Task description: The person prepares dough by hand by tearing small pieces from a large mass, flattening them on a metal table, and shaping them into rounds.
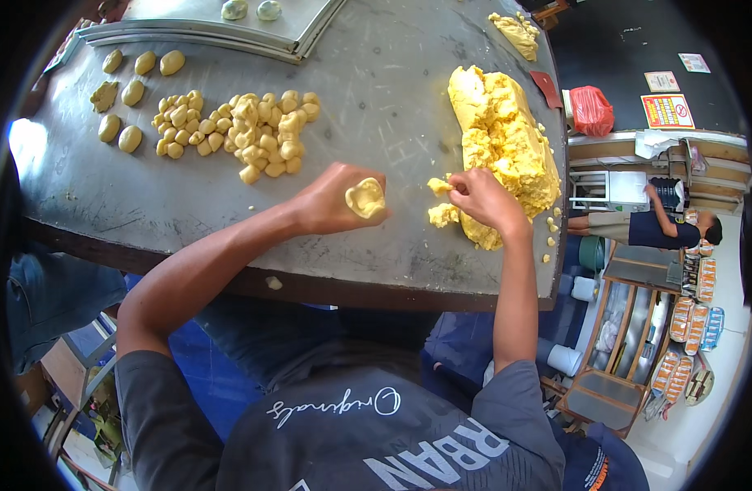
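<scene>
My left hand [325,199] is curled around a flattened, cup-shaped piece of pale dough [364,199], which shows at the top of the fist. To its right, my right hand [486,199] pinches a small lump of yellow paste [440,186] between thumb and fingers. That hand is against the near left side of a big crumbly block of yellow paste [507,123]. A loose bit of the same paste [443,215] lies just below the pinched lump. Left of my hands, a cluster of small dough balls [270,135] is spread over the metal tabletop [376,114].
Larger rounded dough pieces [131,92] sit at the far left. Behind them is a metal tray [220,29] with two pale pieces. A red scraper [546,88] and another yellow heap [515,37] lie at the right edge. Another person [662,229] stands beyond, near shelves.
</scene>
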Tool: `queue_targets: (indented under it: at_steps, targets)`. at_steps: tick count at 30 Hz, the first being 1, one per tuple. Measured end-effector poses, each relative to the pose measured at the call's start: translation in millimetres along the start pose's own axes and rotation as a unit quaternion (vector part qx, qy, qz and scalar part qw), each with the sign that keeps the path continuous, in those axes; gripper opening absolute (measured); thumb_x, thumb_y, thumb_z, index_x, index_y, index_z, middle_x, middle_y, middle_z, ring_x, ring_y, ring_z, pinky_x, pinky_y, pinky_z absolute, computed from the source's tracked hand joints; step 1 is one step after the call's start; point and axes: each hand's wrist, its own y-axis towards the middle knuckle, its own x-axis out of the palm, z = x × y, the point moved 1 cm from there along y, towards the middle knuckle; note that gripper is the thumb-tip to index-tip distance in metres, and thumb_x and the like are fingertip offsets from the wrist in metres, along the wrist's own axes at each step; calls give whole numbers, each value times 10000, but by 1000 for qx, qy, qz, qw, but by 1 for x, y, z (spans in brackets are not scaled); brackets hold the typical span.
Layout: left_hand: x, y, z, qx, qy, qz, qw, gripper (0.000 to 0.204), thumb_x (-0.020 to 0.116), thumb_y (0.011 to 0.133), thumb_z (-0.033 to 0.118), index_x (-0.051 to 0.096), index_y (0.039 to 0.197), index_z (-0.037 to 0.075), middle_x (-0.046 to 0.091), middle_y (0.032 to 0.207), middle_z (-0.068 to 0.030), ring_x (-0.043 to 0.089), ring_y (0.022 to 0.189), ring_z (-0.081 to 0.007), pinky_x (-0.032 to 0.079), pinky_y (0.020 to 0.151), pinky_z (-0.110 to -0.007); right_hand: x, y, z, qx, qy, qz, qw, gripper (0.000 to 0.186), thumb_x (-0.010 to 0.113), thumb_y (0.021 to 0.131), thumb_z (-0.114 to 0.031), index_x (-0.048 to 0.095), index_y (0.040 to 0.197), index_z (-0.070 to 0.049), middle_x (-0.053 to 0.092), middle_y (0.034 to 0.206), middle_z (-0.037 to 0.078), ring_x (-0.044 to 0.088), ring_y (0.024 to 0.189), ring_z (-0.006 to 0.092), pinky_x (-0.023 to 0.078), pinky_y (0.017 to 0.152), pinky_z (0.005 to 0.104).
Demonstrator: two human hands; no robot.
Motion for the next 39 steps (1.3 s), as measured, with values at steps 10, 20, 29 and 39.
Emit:
queue_targets:
  at_steps: [10,20,29,39]
  targets:
    - [1,3,0,-6,5,-5,1000,279,720,788,221,540,698,28,544,601,-75,502,548,-170,418,549,-329,-12,-18,11,33,141,-29,989,272,614,850,-190,650,943,62,680,804,182,650,753,155,510,728,296]
    - [3,1,-6,-7,-6,2,1000,214,713,765,175,577,769,9,587,647,-99,514,563,-162,438,557,-335,24,-4,-68,-171,336,91,922,695,765,775,-293,444,1287,51,505,1282,208,499,1174,278,411,976,363]
    - [7,-1,-10,40,13,16,999,178,729,737,104,565,747,35,610,642,-93,585,556,-186,463,540,-322,59,16,-67,-41,541,-125,830,1048,785,736,-287,90,1466,-1,120,1506,253,150,1387,401,216,1110,436]
    - [8,-1,-16,35,46,17,998,194,744,713,105,571,769,35,629,699,-106,609,605,-222,479,578,-327,66,9,-60,-122,687,-94,710,1060,770,762,-204,4,1466,-5,30,1517,240,-14,1425,321,78,1144,406]
